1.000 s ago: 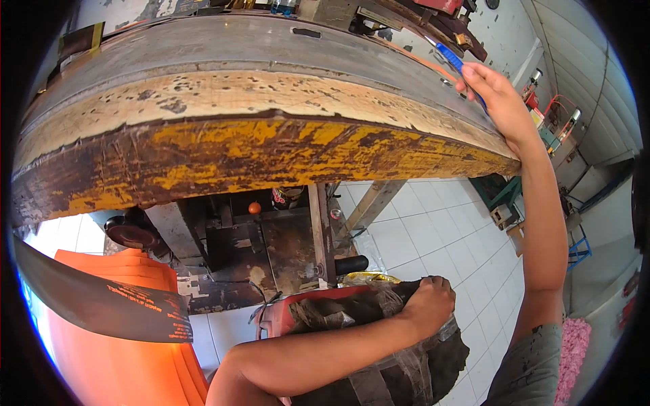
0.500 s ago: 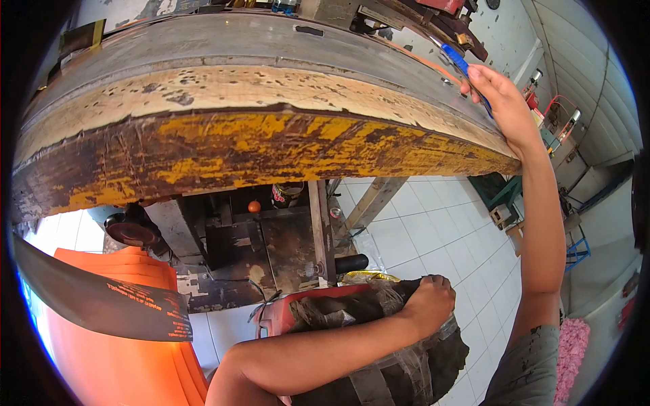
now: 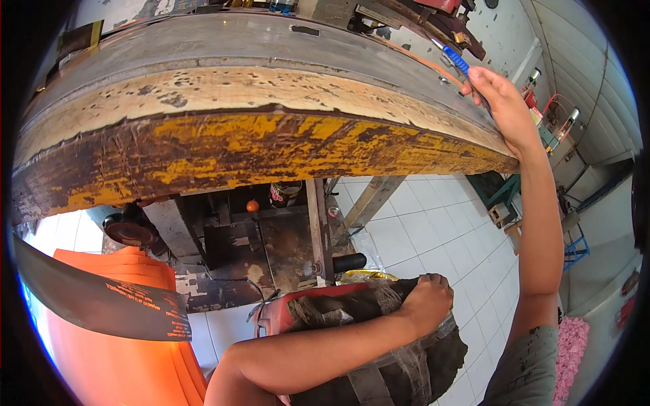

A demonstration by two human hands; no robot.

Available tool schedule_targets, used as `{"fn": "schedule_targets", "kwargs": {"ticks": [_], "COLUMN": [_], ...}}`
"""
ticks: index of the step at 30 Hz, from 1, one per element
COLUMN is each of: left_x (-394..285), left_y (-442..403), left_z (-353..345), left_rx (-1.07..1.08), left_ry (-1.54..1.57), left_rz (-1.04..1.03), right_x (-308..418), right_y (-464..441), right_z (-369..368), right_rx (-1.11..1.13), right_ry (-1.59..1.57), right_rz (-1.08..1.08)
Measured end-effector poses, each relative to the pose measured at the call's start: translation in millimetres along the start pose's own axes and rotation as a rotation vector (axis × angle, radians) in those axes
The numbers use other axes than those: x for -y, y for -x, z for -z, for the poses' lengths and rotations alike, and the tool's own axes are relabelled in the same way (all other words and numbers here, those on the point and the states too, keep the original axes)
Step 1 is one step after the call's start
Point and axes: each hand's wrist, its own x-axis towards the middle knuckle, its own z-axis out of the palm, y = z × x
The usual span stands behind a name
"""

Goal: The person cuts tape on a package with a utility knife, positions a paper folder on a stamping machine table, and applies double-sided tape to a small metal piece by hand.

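My right hand [image 3: 500, 101] is closed around a blue-handled utility knife [image 3: 455, 59] over the right end of the workbench [image 3: 291, 145]. The knife's pale, pointed tip is toward the back of the bench. Low in the view, my left hand [image 3: 430, 303] lies curled on the far edge of a dark padded bundle [image 3: 369, 386] wrapped in clear tape. Its fingertips are hidden, so I cannot tell whether they grip anything. That forearm crosses over the bundle, with a red part [image 3: 294, 304] showing beside it.
Orange sheets [image 3: 122, 318] and a dark curved sheet with orange print [image 3: 101, 298] are at the left. Under the bench are a can [image 3: 284, 194], a small orange ball-like object [image 3: 252, 206] and a bench leg [image 3: 372, 206]. White floor tiles [image 3: 433, 223] extend right.
The view has shifted very slightly. Both hands keep nearly the same place, and the knife is still in my right hand with its angle barely different.
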Motion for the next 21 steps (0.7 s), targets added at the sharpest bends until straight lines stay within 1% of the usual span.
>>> {"fn": "schedule_targets", "kwargs": {"ticks": [4, 7, 12, 16, 19, 21], "left_x": [1.2, 1.7, 0.6, 1.3, 1.2, 1.8], "left_y": [-0.7, 0.1, -0.7, -0.7, -0.5, 0.2], "left_z": [-0.7, -0.5, 2.2, -0.3, -0.9, -0.5], "left_rx": [0.002, 0.001, 0.033, 0.024, 0.018, 0.003], "left_ry": [0.014, 0.016, -0.009, 0.013, 0.005, 0.030], "left_rz": [-0.011, -0.016, -0.010, -0.017, -0.020, -0.023], "right_x": [1.7, -2.2, 5.0, -1.0, 9.0, 2.6], "right_y": [-7.7, 3.9, -5.5, 0.1, -8.7, -4.1], "right_z": [-7.0, -1.6, -5.3, -2.0, -7.6, -3.7], "right_rx": [0.009, -0.032, -0.011, -0.011, 0.020, 0.013], "right_ry": [-0.015, -0.036, 0.007, -0.048, 0.010, -0.024], "right_rz": [0.041, 0.007, -0.005, -0.031, -0.001, -0.007]}}
